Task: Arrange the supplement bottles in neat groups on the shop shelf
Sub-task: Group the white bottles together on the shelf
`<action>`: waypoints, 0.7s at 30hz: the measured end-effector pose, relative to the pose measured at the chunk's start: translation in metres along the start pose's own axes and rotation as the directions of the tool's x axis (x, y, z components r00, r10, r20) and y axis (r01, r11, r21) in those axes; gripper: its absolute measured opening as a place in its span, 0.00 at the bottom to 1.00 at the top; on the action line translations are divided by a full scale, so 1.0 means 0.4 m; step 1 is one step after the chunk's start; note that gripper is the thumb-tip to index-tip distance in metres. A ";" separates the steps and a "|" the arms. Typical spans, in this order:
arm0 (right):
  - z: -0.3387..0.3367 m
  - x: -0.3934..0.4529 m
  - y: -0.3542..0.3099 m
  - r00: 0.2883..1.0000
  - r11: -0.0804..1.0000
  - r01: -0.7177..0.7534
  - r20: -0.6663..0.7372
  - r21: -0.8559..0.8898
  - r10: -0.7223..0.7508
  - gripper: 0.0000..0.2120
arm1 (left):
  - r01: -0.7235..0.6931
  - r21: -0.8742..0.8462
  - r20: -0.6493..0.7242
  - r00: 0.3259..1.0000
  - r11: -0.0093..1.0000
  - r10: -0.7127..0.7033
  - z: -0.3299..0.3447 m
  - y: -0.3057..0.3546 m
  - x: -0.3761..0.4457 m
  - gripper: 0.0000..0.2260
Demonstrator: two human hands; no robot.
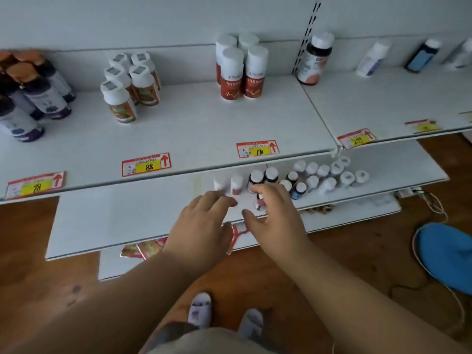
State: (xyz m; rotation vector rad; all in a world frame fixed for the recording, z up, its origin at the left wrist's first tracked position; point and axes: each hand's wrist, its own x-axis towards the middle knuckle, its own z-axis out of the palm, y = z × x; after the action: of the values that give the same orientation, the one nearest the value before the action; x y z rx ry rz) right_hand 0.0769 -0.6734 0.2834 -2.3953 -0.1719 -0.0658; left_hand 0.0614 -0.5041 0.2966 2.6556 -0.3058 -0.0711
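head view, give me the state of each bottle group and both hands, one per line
left hand: open, fingers spread over the lower shelf, holding nothing
right hand: fingers curled round a small bottle
red-label bottles: upright, tight group of four
orange-label bottles: upright, clustered
purple-label bottles: upright, grouped at far left
white-capped bottles: upright, loosely bunched on the lower shelf
dark bottle: upright, alone by the shelf post

Both bare forearms are reaching forward and down side by side, the left hand point(201, 223) hovering palm-down with fingers loosely spread and holding nothing, while the right hand point(273, 213) is curling its fingers around something small, thumb stretched out toward the left hand.
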 end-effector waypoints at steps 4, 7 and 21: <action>0.112 -0.033 0.111 0.992 0.995 -0.102 0.073 0.017 0.100 0.22 | 0.100 -0.023 0.103 0.990 0.995 -0.097 0.144 -0.048 0.007 0.19; 0.228 -0.010 0.191 0.972 0.974 -0.218 0.096 0.056 0.213 0.23 | 0.227 -0.119 0.135 0.968 0.967 -0.210 0.269 -0.130 0.064 0.18; 0.692 0.281 0.518 0.939 0.948 -0.308 0.187 0.084 0.289 0.23 | 0.520 -0.590 0.173 0.828 0.618 -0.533 0.660 -0.510 0.474 0.35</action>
State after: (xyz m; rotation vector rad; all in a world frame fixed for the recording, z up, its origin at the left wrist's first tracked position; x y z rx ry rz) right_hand 0.2175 -0.6260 -0.0486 -2.2868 0.1082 0.2871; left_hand 0.2608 -0.4868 -0.0309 1.9852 0.4643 -0.2839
